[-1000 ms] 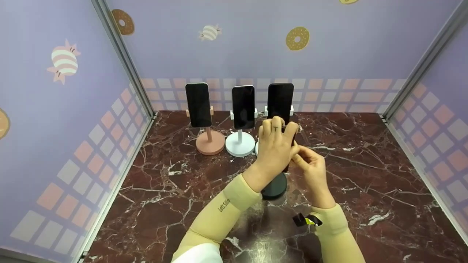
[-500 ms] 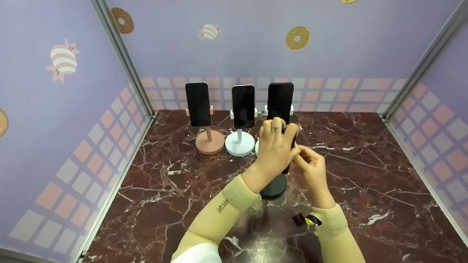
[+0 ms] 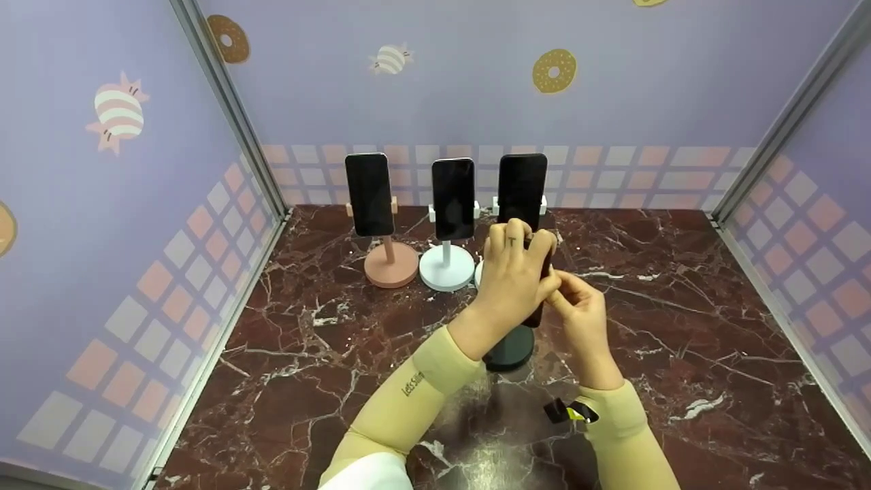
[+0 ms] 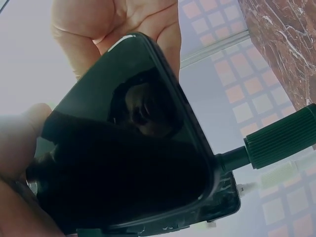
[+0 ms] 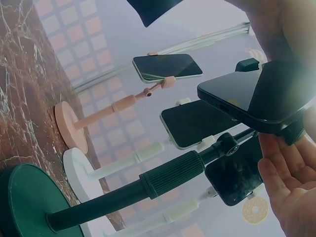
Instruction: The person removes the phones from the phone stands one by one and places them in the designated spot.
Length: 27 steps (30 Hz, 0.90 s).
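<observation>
A black phone [image 4: 123, 148] is at the clamp of a dark green phone stand, whose round base [image 3: 514, 350] sits on the table. My left hand [image 3: 512, 269] grips this phone from the left and over its top; much of the phone is hidden behind that hand in the head view. At the right edge, my right hand [image 3: 578, 306] pinches the stand's clamp [image 5: 294, 129] between thumb and fingers. The right wrist view shows the phone's lower end [image 5: 256, 101] jutting out from the clamp, above the ribbed green pole [image 5: 173, 173].
Behind stand three more phones on stands: one pink stand [image 3: 391, 267] at left, a pale blue-white one [image 3: 446, 269] in the middle, and a white one whose phone [image 3: 522, 187] rises just beyond my left hand. Patterned panels [image 3: 435, 95] enclose the marble-look table [image 3: 680, 327].
The phone's lower end shows slightly further down than before, and my left hand has shifted a touch to the right. My right hand stays at the clamp.
</observation>
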Tool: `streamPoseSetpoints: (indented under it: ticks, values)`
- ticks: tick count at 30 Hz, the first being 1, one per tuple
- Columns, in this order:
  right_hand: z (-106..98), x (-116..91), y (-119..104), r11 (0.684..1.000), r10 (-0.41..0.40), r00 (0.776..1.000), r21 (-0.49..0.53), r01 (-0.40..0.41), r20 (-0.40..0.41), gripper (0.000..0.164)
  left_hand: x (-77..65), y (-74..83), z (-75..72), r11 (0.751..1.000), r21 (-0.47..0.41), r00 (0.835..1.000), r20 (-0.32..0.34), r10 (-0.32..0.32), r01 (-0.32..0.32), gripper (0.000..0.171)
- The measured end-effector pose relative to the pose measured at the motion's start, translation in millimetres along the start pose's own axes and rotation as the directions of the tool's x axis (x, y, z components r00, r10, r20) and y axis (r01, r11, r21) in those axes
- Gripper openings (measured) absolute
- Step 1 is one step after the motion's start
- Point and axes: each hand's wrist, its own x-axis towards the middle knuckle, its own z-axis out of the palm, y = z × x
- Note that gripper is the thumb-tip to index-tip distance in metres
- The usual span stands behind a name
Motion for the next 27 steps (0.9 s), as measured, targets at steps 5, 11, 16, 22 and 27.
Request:
streamPoseSetpoints:
  ticks: [5,11,16,22,27]
  values:
    - [0.7,0.6,0.8,1.000,-0.002,1.000,-0.010,0.002,-0.009,0.014,0.3,-0.2,-2.1,0.999,-0.051,1.000,0.022,-0.010,0.012,0.037]
    - [0.0,0.2,1.4,1.000,0.002,1.000,-0.005,-0.002,-0.015,0.014,0.1,-0.4,-4.1,0.996,-0.082,0.999,0.049,-0.019,0.023,0.035]
    - [0.0,0.2,1.2,1.000,0.000,1.000,0.002,0.000,-0.010,0.014,0.2,-0.5,-5.9,0.996,-0.089,0.999,0.045,-0.014,0.018,0.035]
    - [-0.4,0.6,1.5,1.000,0.003,1.000,-0.001,-0.003,-0.014,0.013,2.2,-1.1,-6.4,0.997,-0.076,0.999,0.037,-0.002,0.004,0.037]
    - [-1.0,0.7,1.8,1.000,0.019,1.000,-0.013,-0.019,-0.020,0.013,2.3,-1.0,-8.2,0.996,-0.086,0.999,0.043,-0.001,0.005,0.037]
